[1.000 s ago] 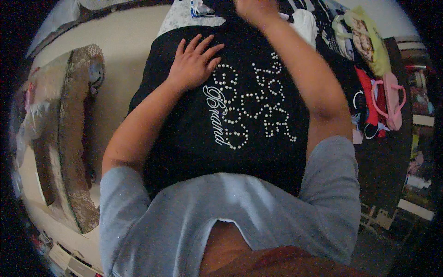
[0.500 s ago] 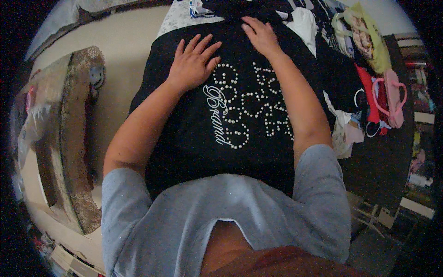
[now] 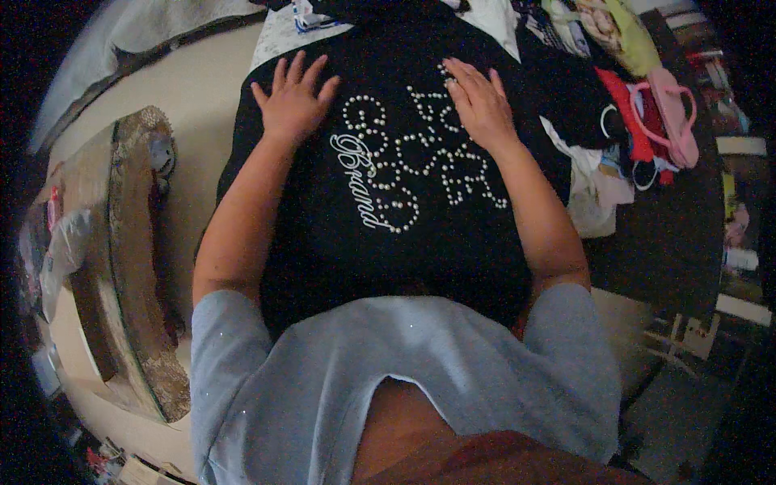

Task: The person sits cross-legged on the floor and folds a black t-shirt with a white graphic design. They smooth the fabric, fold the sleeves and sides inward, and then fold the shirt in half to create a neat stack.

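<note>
a black garment (image 3: 392, 182) lies spread in front of the person, filling the middle of the view, its decorated side up. nearer the body is the person's own grey-blue top (image 3: 404, 347). to the right shows a dark table (image 3: 647, 250), and well apart on the left, a brown covering with lacy trim (image 3: 137, 283). a yellow-green bag (image 3: 622, 36) sits at the far right, with a crumpled white cloth (image 3: 594, 198) closer in, beside the right forearm, and a pink item with looped straps (image 3: 672, 117) past it. the left hand (image 3: 293, 103) is open, fingers fanned, palm down on the garment's upper left. the right hand (image 3: 482, 105) is open too, fingers straight and close together, over the upper right of the decoration; how firmly it presses cannot be told. smallest are the pearl-like beads (image 3: 410, 204), in curving rows between the forearms.
</note>
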Action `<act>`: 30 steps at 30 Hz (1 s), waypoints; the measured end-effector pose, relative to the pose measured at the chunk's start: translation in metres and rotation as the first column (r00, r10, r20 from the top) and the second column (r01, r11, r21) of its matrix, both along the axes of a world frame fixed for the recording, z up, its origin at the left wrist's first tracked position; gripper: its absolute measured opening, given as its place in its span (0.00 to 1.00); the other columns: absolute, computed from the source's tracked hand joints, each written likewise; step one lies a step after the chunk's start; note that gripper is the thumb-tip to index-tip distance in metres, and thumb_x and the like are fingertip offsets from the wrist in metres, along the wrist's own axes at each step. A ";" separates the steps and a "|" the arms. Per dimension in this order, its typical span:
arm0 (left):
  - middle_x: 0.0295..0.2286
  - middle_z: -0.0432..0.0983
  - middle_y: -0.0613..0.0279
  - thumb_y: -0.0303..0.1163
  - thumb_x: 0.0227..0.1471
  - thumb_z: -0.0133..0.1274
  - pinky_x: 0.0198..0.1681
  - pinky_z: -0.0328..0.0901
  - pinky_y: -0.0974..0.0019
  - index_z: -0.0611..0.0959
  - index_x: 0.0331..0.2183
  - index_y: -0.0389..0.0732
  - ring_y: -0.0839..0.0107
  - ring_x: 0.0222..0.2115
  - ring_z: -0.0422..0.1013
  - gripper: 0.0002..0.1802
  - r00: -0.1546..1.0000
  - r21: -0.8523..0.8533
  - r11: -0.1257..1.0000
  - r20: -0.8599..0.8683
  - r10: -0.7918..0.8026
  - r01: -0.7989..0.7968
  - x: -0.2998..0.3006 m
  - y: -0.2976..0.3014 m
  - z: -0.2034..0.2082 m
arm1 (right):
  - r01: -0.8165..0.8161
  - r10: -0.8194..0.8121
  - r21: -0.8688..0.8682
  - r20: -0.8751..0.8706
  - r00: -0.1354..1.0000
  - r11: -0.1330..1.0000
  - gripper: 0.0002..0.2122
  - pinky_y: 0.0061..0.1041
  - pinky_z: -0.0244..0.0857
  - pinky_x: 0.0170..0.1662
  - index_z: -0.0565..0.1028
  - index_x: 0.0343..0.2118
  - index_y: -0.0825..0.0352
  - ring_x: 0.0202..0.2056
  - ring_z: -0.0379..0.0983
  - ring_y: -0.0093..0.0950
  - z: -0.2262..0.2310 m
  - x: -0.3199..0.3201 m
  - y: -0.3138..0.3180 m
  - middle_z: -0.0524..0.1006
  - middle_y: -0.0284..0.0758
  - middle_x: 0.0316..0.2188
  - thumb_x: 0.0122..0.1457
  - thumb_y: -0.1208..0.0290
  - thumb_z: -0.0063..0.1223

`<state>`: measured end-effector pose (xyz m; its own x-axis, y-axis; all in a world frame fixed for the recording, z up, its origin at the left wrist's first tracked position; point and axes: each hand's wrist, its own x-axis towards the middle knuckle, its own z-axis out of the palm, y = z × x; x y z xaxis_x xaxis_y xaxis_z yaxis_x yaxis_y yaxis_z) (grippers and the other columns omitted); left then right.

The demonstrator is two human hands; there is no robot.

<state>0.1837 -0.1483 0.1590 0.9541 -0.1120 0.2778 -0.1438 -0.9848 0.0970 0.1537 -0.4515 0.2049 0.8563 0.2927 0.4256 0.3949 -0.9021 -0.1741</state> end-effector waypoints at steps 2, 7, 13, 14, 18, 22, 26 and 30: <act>0.60 0.50 0.68 0.62 0.53 0.34 0.57 0.36 0.31 0.62 0.57 0.65 0.62 0.62 0.44 0.31 0.998 -0.060 0.996 0.009 0.067 -0.066 0.003 0.004 -0.002 | 0.198 -0.181 -0.280 0.085 0.980 0.939 0.19 0.45 0.43 0.61 0.66 0.53 0.61 0.57 0.58 0.33 -0.016 -0.021 -0.049 0.65 0.34 0.56 0.61 0.60 0.40; 0.61 0.48 0.68 0.62 0.54 0.34 0.57 0.35 0.31 0.60 0.58 0.65 0.61 0.62 0.42 0.32 0.992 -0.083 0.989 -0.023 0.124 -0.126 0.006 0.021 -0.007 | 0.265 -0.207 -0.144 0.326 0.922 0.953 0.21 0.45 0.41 0.62 0.64 0.55 0.63 0.59 0.56 0.35 0.023 -0.045 -0.052 0.63 0.35 0.57 0.61 0.59 0.39; 0.37 0.77 0.59 0.40 0.58 0.46 0.44 0.66 0.70 0.79 0.41 0.37 0.71 0.39 0.72 0.17 0.732 -0.944 0.171 0.096 -0.675 0.282 -0.175 -0.043 0.135 | 0.309 -0.279 -0.305 0.138 0.950 0.901 0.20 0.48 0.42 0.61 0.66 0.54 0.58 0.59 0.56 0.32 -0.026 -0.112 -0.086 0.63 0.32 0.57 0.61 0.59 0.39; 0.36 0.77 0.58 0.38 0.57 0.47 0.42 0.67 0.68 0.79 0.40 0.36 0.69 0.37 0.73 0.16 0.633 -0.885 0.139 0.200 -0.748 0.444 -0.209 -0.045 0.163 | 0.351 -0.314 -0.270 0.172 0.934 0.897 0.19 0.48 0.42 0.60 0.67 0.53 0.59 0.58 0.57 0.32 -0.027 -0.119 -0.089 0.64 0.33 0.57 0.61 0.59 0.40; 0.31 0.77 0.55 0.30 0.54 0.47 0.32 0.69 0.66 0.80 0.35 0.36 0.64 0.30 0.74 0.11 0.266 -0.570 -0.173 0.604 -0.751 0.804 -0.289 -0.059 0.222 | 0.166 -0.207 0.176 0.248 0.946 0.970 0.15 0.47 0.48 0.58 0.71 0.48 0.61 0.53 0.64 0.36 0.007 -0.143 -0.064 0.70 0.37 0.51 0.58 0.67 0.46; 0.30 0.77 0.56 0.28 0.51 0.49 0.32 0.69 0.66 0.80 0.34 0.37 0.64 0.30 0.74 0.08 0.312 -0.551 -0.128 0.632 -0.709 0.825 -0.327 -0.062 0.239 | 0.136 -0.152 0.137 0.115 0.982 0.981 0.15 0.43 0.45 0.60 0.71 0.49 0.61 0.55 0.62 0.35 -0.024 -0.166 -0.069 0.70 0.36 0.52 0.60 0.66 0.43; 0.30 0.77 0.56 0.26 0.49 0.51 0.32 0.69 0.67 0.80 0.32 0.38 0.63 0.29 0.74 0.07 0.363 -0.534 -0.055 0.642 -0.676 0.843 -0.355 -0.062 0.248 | 0.167 -0.169 0.025 0.091 0.981 0.986 0.15 0.43 0.42 0.61 0.71 0.49 0.59 0.58 0.59 0.35 -0.039 -0.168 -0.069 0.69 0.33 0.53 0.61 0.65 0.42; 0.30 0.76 0.57 0.24 0.46 0.52 0.32 0.69 0.67 0.80 0.31 0.39 0.63 0.29 0.73 0.06 0.442 -0.519 0.060 0.656 -0.612 0.852 -0.368 -0.058 0.259 | 0.178 -0.177 0.005 0.096 0.979 0.984 0.15 0.42 0.43 0.61 0.71 0.50 0.58 0.58 0.58 0.36 -0.048 -0.166 -0.073 0.68 0.33 0.54 0.60 0.65 0.43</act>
<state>-0.1841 -0.2063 0.4183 0.4040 -0.3710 0.8361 -0.8762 0.1055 0.4702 -0.0123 -0.5240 0.1568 0.8502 0.1414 0.5070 0.2429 -0.9600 -0.1396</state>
